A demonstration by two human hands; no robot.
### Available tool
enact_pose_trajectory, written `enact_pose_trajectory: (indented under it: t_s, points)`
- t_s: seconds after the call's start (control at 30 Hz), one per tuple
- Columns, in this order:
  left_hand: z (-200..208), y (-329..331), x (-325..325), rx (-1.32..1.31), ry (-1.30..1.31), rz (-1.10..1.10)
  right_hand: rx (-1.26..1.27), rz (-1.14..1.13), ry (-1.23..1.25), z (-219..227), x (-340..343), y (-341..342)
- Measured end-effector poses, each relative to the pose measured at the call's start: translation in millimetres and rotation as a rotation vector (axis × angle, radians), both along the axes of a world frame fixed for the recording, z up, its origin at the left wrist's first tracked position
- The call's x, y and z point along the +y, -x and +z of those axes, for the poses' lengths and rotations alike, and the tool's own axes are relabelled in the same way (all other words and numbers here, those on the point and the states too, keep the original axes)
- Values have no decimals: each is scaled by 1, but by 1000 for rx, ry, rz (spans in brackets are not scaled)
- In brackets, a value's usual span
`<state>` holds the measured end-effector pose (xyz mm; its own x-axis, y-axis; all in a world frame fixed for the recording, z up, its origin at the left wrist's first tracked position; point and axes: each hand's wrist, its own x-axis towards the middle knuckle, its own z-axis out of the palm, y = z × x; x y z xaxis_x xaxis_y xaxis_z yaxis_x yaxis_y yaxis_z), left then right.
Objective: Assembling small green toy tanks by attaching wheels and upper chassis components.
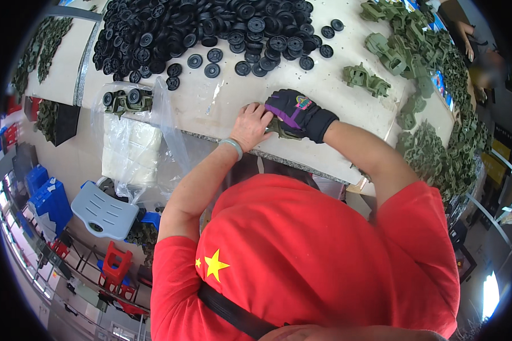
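Observation:
Close together at the table's front edge, both my hands work on a green plastic chassis part [285,132], mostly covered by them. My left hand [251,128], bare with a pale bangle at the wrist, has its fingers bent against the part's left side. My right hand [297,113], in a black and purple glove, is closed over its top; what lies under the palm is hidden. To the left, a similar green chassis [135,104] with black wheels fitted rests at the edge on a clear plastic bag [170,122]. Loose black wheels [212,70] lie beyond my hands.
A large pile of black wheels [205,28] covers the table's far side. Green chassis parts [366,79] lie at right, beside a bigger heap of them [423,62]. A grey-blue chair [105,210] and red stools [117,262] stand at left. Another person's hand [469,51] shows far right.

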<state>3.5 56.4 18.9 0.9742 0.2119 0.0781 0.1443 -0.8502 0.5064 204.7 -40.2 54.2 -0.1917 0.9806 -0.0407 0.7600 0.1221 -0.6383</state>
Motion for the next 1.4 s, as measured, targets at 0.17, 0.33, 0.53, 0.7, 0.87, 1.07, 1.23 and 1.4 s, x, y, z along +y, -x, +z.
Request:
enact_pose_trajectory:
  t_s: [0.17, 0.33, 0.53, 0.7, 0.87, 1.07, 1.23, 1.4]
  points:
    - [14, 0, 6, 189, 11, -33, 327, -891, 200, 2, -37, 38]
    - [16, 7, 23, 210, -242, 151, 564, -1026, 346, -15, -64, 13]
    - [0, 23, 3, -116, 541, 641, -299, -876, -140, -17, -3, -57]
    - [17, -4, -40, -45, 798, 821, -291, -860, -35, -34, 8, -77]
    - [-3, 1, -58, 59, 670, 743, -31, -953, 78, -19, -13, -70]
    - [2, 5, -59, 248, 652, 713, 881, -948, 338, 6, -48, -8]
    - [4, 3, -58, 247, 616, 698, 954, -827, 298, 14, -35, 21]
    - [6, 2, -58, 247, 626, 698, 869, -783, 374, 24, -19, 22]
